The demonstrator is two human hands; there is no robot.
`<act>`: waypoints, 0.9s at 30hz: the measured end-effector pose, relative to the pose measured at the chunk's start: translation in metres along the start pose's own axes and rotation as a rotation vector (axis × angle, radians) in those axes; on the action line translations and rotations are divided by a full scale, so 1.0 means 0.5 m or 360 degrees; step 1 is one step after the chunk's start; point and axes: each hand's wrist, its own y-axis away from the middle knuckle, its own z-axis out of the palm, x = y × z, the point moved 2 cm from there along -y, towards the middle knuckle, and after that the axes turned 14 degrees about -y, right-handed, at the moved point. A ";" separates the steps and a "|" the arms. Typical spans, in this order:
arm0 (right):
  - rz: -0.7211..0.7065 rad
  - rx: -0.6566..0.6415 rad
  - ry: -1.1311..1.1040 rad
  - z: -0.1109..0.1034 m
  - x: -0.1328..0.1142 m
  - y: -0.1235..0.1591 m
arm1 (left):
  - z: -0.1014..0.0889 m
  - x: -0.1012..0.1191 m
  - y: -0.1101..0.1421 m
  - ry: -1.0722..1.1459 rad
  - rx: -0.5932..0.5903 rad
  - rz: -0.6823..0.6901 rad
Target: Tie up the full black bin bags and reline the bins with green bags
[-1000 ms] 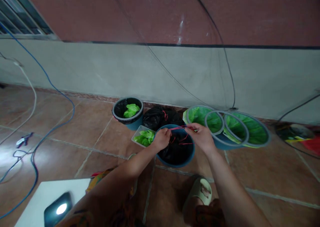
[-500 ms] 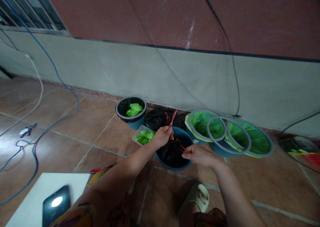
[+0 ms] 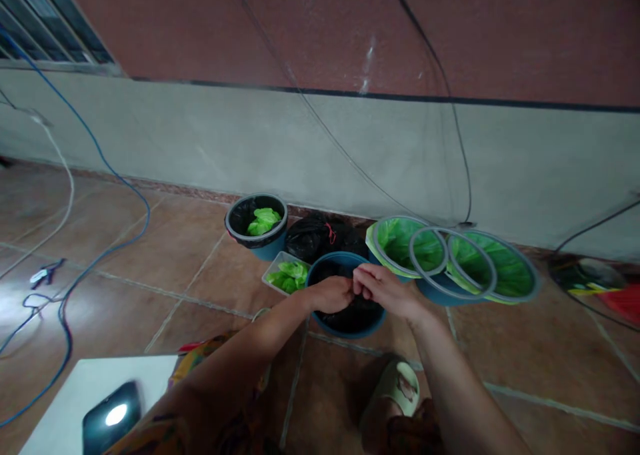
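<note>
Both hands met over the blue bin [image 3: 345, 321] on the floor. Half a second earlier they had been apart, the left hand [image 3: 331, 294] raised with a red drawstring pulled up from the black bag [image 3: 353, 313] lining the bin, and the right hand [image 3: 384, 289] lower at the bin's near rim. At this moment the fingertips of the two hands touched above the bag's mouth, and the red string no longer showed; whether it lay pinched between the fingers could not be told. The left hand was curled nearly closed, knuckles up. The right hand was half closed, fingers bent toward the left hand. Neither hand touched the bin's rim.

The bin stood on brown tiles just in front of the person's sandal [image 3: 395, 391]. Behind it, touching or nearly touching, lay a tied black sack [image 3: 313, 236]. To the left rear stood a clear tray of green bags [image 3: 289, 275], and beyond that a dark-lined bin [image 3: 256, 224] holding a green bag. To the right rear, three green-lined bins [image 3: 453, 258] stood in a row along the wall, their rims overlapping in view.

Open floor lay to the left of the bin and to the right front. A blue cable [image 3: 75, 281] ran across the far left tiles, well apart from the hands. A white surface with a phone [image 3: 111, 417] sat at the lower left.
</note>
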 end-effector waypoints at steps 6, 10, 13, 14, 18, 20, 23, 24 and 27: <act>0.0006 0.0379 -0.0277 -0.013 0.003 -0.006 | 0.012 -0.007 -0.011 0.0318 0.0142 -0.0140; -0.0153 0.0898 -0.0026 -0.048 0.020 -0.009 | 0.018 -0.022 -0.017 0.0675 0.0148 -0.0255; -0.0196 0.0930 0.0206 -0.058 0.031 -0.005 | 0.017 -0.028 -0.017 0.0872 0.0124 -0.0279; -0.0161 0.0851 0.0186 -0.056 0.036 -0.004 | 0.016 -0.029 -0.017 0.0917 0.0127 -0.0293; 0.0121 0.0451 0.0139 -0.034 0.062 0.001 | 0.007 -0.036 -0.016 0.1030 0.0187 -0.0375; 0.0225 0.0239 0.0239 -0.027 0.072 0.000 | 0.003 -0.041 -0.016 0.1076 0.0191 -0.0434; 0.0263 0.0096 0.0318 -0.026 0.073 0.000 | 0.001 -0.046 -0.014 0.1190 0.0166 -0.0529; 0.0275 0.0085 0.0278 -0.028 0.069 0.001 | 0.001 -0.048 -0.013 0.1241 0.0178 -0.0561; 0.0350 -0.0019 -0.0006 -0.029 0.050 0.013 | -0.002 -0.052 -0.009 0.1372 0.0304 -0.0657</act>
